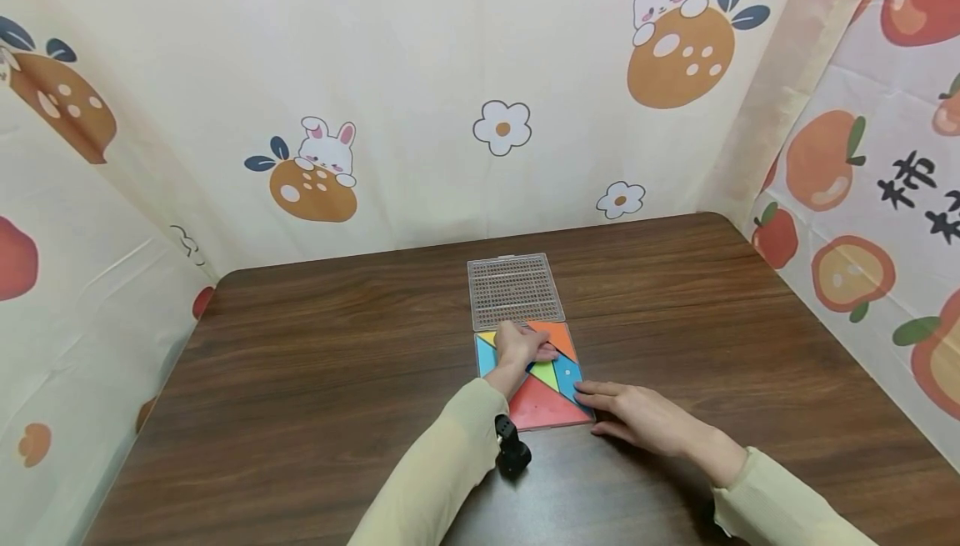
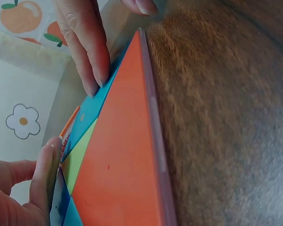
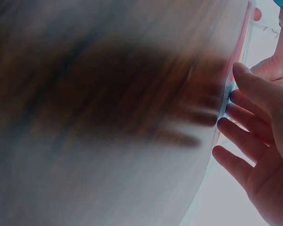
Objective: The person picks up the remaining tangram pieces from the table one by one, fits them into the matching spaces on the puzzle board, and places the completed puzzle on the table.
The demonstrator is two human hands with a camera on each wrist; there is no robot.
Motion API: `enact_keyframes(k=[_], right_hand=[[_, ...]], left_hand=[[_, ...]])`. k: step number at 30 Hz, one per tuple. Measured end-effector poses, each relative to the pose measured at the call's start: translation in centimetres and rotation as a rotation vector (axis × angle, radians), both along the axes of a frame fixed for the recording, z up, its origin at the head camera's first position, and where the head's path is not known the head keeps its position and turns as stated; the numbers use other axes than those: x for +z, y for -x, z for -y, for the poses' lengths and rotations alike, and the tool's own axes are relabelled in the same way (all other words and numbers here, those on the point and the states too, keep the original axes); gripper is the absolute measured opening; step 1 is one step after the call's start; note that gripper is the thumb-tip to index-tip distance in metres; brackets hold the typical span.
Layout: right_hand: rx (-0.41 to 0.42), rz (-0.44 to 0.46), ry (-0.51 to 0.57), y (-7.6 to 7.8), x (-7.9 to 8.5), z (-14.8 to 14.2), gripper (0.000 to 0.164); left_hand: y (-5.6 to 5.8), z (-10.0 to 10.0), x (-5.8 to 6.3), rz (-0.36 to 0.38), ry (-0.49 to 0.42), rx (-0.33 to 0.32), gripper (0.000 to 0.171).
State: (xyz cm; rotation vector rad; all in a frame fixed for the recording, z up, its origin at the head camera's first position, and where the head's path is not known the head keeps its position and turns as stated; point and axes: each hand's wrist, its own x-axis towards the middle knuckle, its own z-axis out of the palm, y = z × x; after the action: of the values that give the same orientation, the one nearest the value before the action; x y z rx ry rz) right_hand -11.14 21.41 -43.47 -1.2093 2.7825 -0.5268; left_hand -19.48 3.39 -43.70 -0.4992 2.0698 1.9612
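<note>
A tangram tray (image 1: 553, 426) holds flat coloured pieces: a large red triangle (image 1: 542, 404), blue pieces (image 1: 567, 375), a light green piece (image 1: 545, 374) and an orange piece (image 1: 555, 336). My left hand (image 1: 517, 348) bends over the upper middle of the tray, covering part of the pieces. In the left wrist view its fingers (image 2: 41, 181) are beside a dark blue piece (image 2: 60, 197) and close to the orange piece's edge; whether they pinch anything is hidden. My right hand (image 1: 648, 417) lies at the tray's right side, with extended fingertips touching the blue piece and the edge.
A clear, grid-patterned lid (image 1: 516, 288) lies folded back behind the tray on the dark wooden table (image 1: 360, 354). Printed curtains (image 1: 420, 112) stand along the table's back and sides. A black wrist camera (image 1: 513, 450) hangs under the left forearm.
</note>
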Motion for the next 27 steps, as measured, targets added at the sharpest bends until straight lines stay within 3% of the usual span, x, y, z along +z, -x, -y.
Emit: enact_keyframes(k=[17, 23, 27], right_hand=[[-0.004, -0.005, 0.013, 0.0, -0.3, -0.17, 0.042], [-0.009, 0.006, 0.007, 0.03, -0.2, -0.16, 0.042], [-0.013, 0.016, 0.003, 0.02, -0.13, -0.13, 0.042]], left_hand=[[-0.12, 0.25, -0.28, -0.003, 0.003, -0.03, 0.01], [-0.47, 0.21, -0.09, -0.061, 0.031, -0.053, 0.011], [-0.72, 0.18, 0.25, -0.168, 0.101, -0.105, 0.01]])
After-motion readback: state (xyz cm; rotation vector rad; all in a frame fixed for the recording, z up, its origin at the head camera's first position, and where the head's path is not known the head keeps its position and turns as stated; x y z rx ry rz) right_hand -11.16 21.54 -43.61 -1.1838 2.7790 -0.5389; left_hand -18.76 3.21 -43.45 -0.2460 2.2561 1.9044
